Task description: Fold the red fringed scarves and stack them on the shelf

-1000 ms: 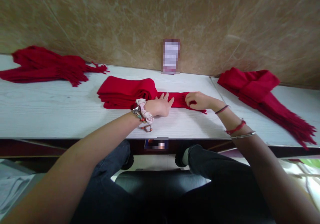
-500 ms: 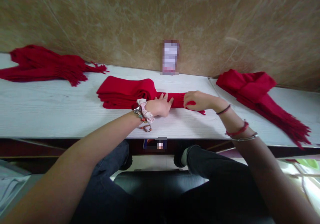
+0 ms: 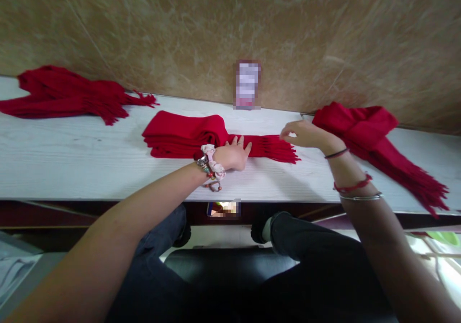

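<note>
The central scarf [image 3: 183, 127] looks soft and light, best gripped through its folds. The left hand [image 3: 233, 156] presses it, fingers spread; the right hand [image 3: 304, 134] curls loosely, empty.

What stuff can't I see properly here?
All in the head view:
- Middle red scarf: part hidden under the left hand.
- Leftmost red scarf: one end cut off by the left edge.
- Upright pale rectangle: blurred into squares, unreadable.
- Green thing: cut off by the right edge.

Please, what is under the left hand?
The left hand rests, fingers spread, on the middle red scarf, beside its folded part. What the palm covers cannot be seen.
</note>
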### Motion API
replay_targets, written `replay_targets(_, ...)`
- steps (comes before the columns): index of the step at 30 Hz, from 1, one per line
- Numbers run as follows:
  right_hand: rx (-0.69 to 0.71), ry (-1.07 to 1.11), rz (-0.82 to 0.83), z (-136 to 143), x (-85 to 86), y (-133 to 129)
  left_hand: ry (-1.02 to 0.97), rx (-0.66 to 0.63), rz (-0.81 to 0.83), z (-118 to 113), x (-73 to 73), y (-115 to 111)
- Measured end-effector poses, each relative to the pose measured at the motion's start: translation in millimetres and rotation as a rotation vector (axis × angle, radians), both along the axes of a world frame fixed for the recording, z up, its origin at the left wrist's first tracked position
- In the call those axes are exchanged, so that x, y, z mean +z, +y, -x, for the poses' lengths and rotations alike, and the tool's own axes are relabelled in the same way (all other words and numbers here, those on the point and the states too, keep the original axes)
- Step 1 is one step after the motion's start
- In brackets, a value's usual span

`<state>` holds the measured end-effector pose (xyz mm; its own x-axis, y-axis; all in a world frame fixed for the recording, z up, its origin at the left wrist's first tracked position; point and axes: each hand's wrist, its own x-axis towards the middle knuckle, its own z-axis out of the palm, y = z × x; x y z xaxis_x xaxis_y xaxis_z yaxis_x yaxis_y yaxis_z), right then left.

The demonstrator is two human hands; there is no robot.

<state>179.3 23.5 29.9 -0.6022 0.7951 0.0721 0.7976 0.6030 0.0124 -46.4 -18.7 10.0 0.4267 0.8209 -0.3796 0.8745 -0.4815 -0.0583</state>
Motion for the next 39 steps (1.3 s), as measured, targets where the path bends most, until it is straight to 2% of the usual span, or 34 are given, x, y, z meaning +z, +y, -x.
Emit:
replay_targets(3, 0.001, 0.181, -0.081, 31, -23.2, 5, 0.003, 0.013, 0.005, -1, 0.5, 0)
replay_targets(5, -0.013, 0.161, -0.052, 43, -44.2, 5, 0.009, 0.022, 0.015, -1, -0.6, 1)
replay_targets(8, -0.077, 0.095, -0.036, 42, -68.4, 0, 0.019, 0.013, 0.016, 0, -2.7, 2)
replay_targets(10, -0.127, 0.079, -0.03, 33, -75.0, -5, 0.018, -0.001, 0.009, 1, -3.7, 2)
replay_targets(14, -0.253, 0.057, 0.025, 13, -73.2, -10, -0.006, -0.004, -0.002, 3, -7.2, 4)
replay_targets(19, -0.354, 0.027, 0.058, -5, -61.5, -3, -0.039, -0.018, -0.003, 5, -15.4, 9)
replay_targets(21, -0.36, 0.041, 0.04, -4, -53.9, 1, -0.037, -0.029, -0.008, 5, -17.1, 10)
replay_targets(24, -0.307, 0.135, -0.033, 12, -47.0, 0, -0.009, -0.017, -0.013, 3, -15.0, 9)
replay_targets(28, -0.172, 0.127, -0.031, 42, -58.9, -11, 0.023, 0.01, 0.007, -2, -5.7, 4)
replay_targets(30, -0.122, 0.086, -0.017, 47, -68.8, -15, 0.026, 0.019, 0.019, -3, -1.1, 2)
replay_targets(34, -0.131, 0.062, -0.035, 30, -78.3, -16, 0.012, 0.019, 0.023, -1, 1.2, 0)
replay_targets(39, -0.288, -0.003, 0.019, 4, -72.3, -15, 0.01, -0.008, -0.002, 3, -6.4, 4)
